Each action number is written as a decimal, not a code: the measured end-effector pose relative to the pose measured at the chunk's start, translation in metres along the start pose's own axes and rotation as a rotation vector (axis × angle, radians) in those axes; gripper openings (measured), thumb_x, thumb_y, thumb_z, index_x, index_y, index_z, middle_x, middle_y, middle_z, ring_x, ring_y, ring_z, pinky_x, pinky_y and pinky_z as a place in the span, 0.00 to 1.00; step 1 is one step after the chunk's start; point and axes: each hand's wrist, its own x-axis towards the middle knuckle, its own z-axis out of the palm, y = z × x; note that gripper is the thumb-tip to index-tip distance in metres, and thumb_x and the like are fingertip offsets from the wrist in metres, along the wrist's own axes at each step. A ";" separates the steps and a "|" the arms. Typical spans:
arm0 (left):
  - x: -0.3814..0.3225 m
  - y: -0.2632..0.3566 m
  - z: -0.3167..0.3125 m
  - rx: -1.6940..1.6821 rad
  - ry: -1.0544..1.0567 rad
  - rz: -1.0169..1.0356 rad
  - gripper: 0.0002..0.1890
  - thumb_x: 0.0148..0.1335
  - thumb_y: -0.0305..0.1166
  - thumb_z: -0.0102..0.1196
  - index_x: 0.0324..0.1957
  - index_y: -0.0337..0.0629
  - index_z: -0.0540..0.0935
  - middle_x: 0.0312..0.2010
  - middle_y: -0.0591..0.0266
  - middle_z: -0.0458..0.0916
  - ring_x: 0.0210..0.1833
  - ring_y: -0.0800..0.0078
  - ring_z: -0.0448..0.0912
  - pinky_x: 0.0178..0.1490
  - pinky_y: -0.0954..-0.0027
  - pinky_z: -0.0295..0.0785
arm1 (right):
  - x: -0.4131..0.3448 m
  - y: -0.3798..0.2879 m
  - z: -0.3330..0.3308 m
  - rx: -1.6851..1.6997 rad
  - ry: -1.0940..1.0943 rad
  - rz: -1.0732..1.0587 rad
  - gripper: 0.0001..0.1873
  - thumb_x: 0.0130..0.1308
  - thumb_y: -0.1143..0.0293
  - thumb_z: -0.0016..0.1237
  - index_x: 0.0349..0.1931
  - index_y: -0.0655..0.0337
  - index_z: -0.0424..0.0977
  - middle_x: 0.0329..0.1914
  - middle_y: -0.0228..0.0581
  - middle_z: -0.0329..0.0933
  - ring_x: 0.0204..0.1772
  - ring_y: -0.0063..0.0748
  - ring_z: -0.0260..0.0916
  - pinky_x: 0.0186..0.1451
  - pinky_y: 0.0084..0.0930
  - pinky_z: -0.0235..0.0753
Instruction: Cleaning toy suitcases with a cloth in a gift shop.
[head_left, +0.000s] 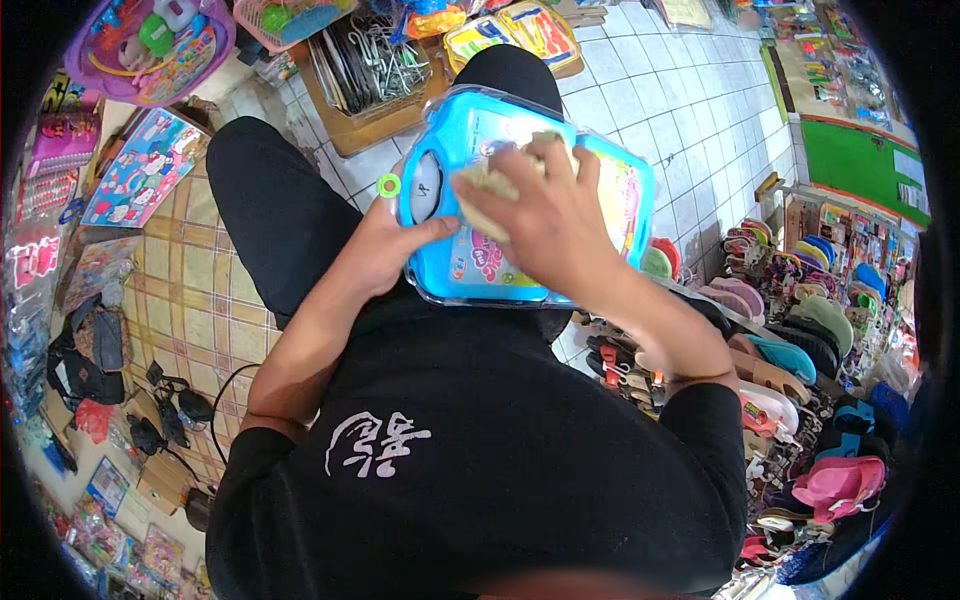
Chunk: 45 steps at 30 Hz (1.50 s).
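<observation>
A blue plastic toy case (442, 262) in clear wrapping rests across my lap, with a handle opening at its left end and a colourful printed front. My left hand (390, 244) grips the case's left edge by the handle, its thumb lying on the front. A green ring-shaped piece (388, 185) shows at that edge, just above the hand. My right hand (547, 210) is closed around a crumpled pale yellowish cloth (487, 199) and presses it on the front of the case. Hand and cloth hide much of the print.
Many sandals (780, 352) crowd a rack at the right. Ahead stand a basket of hangers (375, 67), a yellow toy case (517, 34) and a purple basin (225, 45) of toys. A backpack (94, 352) and a black cable (217, 405) lie at the left.
</observation>
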 end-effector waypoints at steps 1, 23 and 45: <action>0.004 -0.003 -0.011 -0.053 -0.023 -0.095 0.39 0.64 0.18 0.64 0.75 0.38 0.62 0.65 0.54 0.77 0.66 0.67 0.78 0.70 0.59 0.75 | -0.006 -0.003 0.000 0.015 -0.097 -0.010 0.34 0.49 0.69 0.67 0.60 0.30 0.82 0.56 0.28 0.73 0.64 0.47 0.66 0.60 0.54 0.65; 0.031 -0.022 -0.043 -0.138 -0.063 -0.227 0.36 0.63 0.24 0.63 0.72 0.37 0.65 0.60 0.50 0.81 0.59 0.62 0.83 0.63 0.57 0.82 | -0.009 -0.003 0.003 -0.165 -0.166 -0.139 0.15 0.65 0.60 0.58 0.52 0.36 0.86 0.52 0.26 0.73 0.62 0.48 0.67 0.62 0.64 0.69; 0.039 -0.022 -0.042 -0.105 0.017 -0.220 0.32 0.63 0.27 0.61 0.69 0.32 0.69 0.55 0.50 0.82 0.54 0.64 0.85 0.59 0.60 0.82 | -0.030 0.040 -0.001 -0.177 -0.233 0.119 0.19 0.60 0.68 0.58 0.51 0.34 0.87 0.55 0.28 0.76 0.60 0.45 0.69 0.55 0.55 0.70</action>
